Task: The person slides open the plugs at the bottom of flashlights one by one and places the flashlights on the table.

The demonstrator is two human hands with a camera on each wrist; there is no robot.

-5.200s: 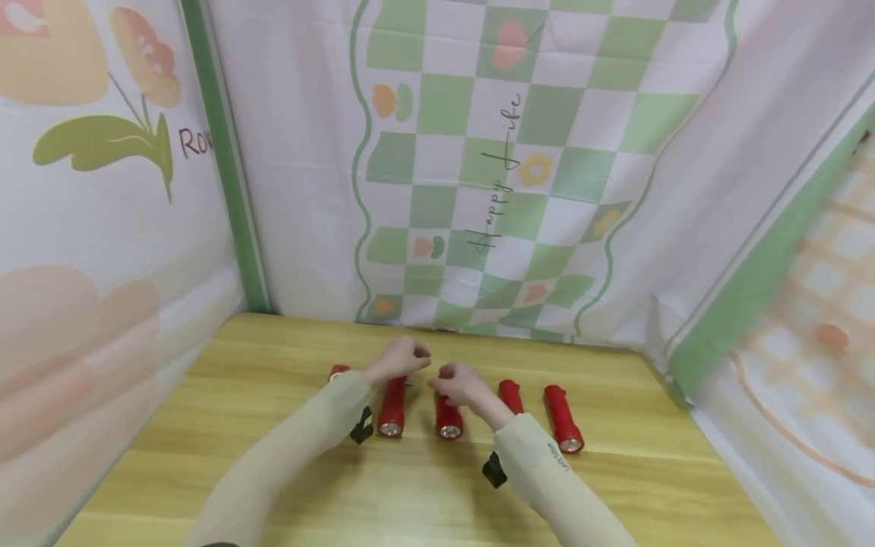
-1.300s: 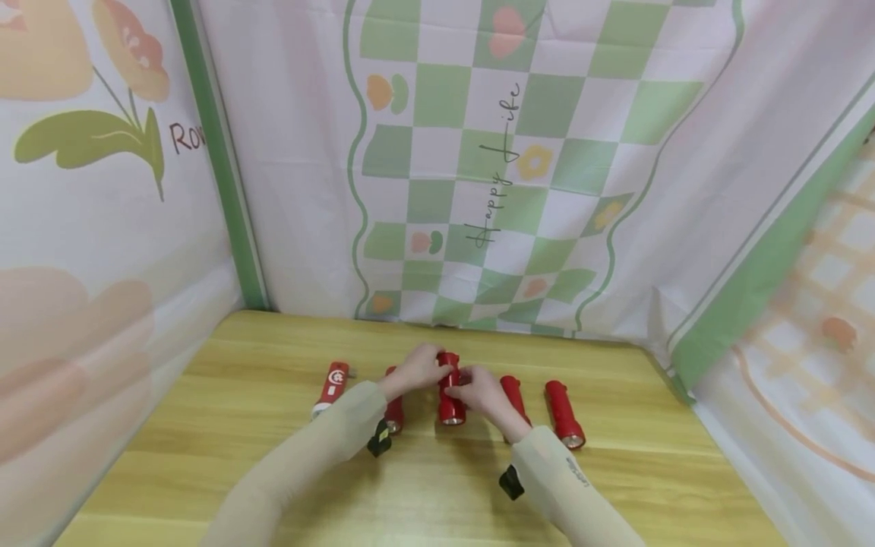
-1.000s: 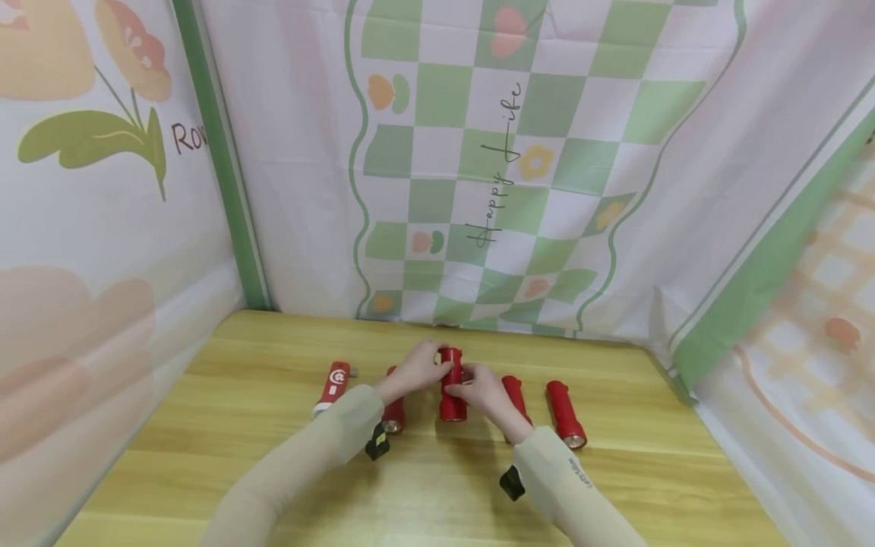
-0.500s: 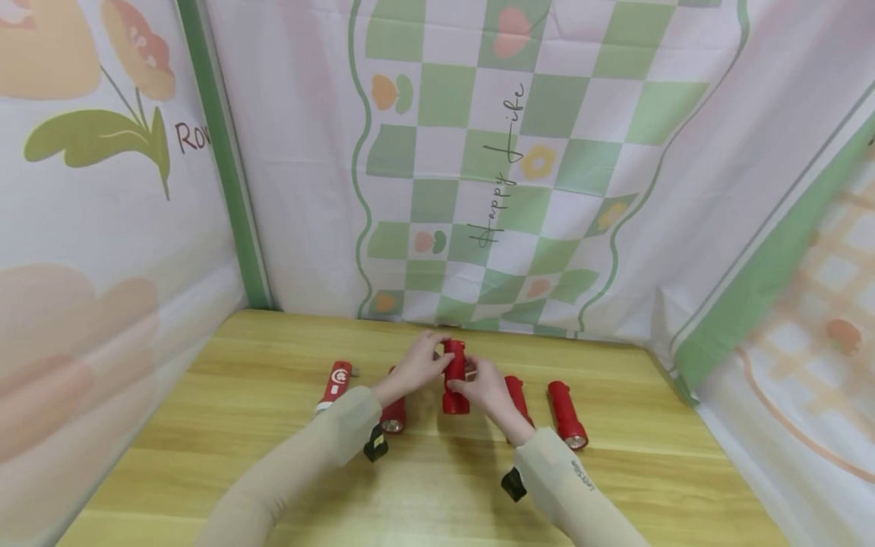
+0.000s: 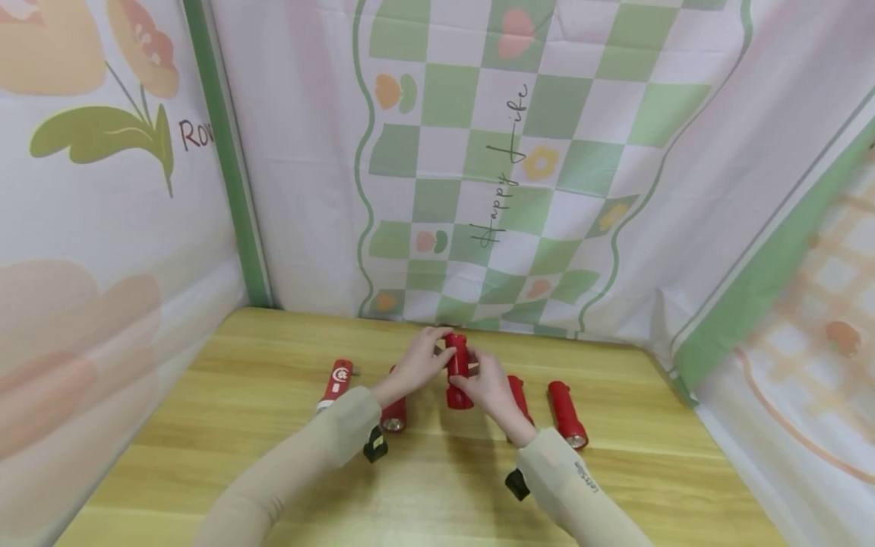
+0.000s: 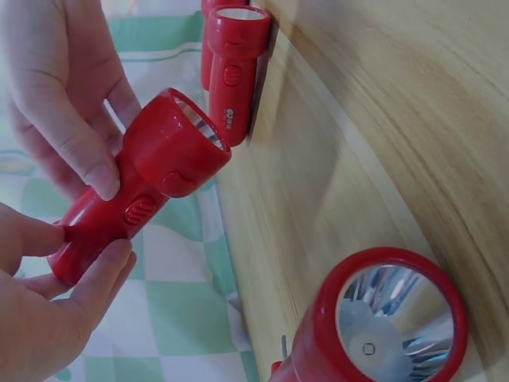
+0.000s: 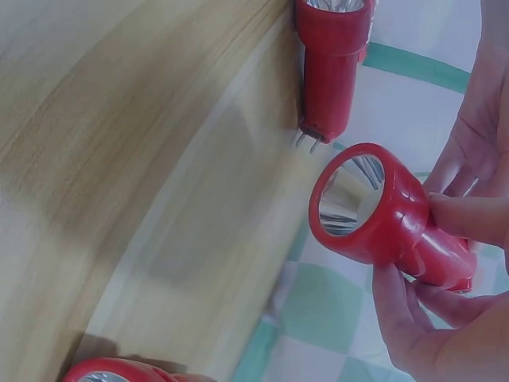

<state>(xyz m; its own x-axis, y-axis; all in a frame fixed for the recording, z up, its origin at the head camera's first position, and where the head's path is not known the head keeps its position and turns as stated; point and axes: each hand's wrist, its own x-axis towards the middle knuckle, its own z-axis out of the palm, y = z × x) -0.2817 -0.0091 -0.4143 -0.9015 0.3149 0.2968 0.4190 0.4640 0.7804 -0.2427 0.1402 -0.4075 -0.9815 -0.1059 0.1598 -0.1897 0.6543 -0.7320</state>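
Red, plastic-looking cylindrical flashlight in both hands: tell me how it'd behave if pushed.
The red flashlight is probably stiff: its gripped barrel shows no bend. It may roll in an arc, its round head being wider than its barrel. Its glossy finish could feel slippery.

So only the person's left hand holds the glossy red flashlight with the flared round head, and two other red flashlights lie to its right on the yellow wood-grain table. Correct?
Not quite: the left hand isn't holding the glossy red flashlight alone. The head view shows the right hand gripping it too. The rest stands.
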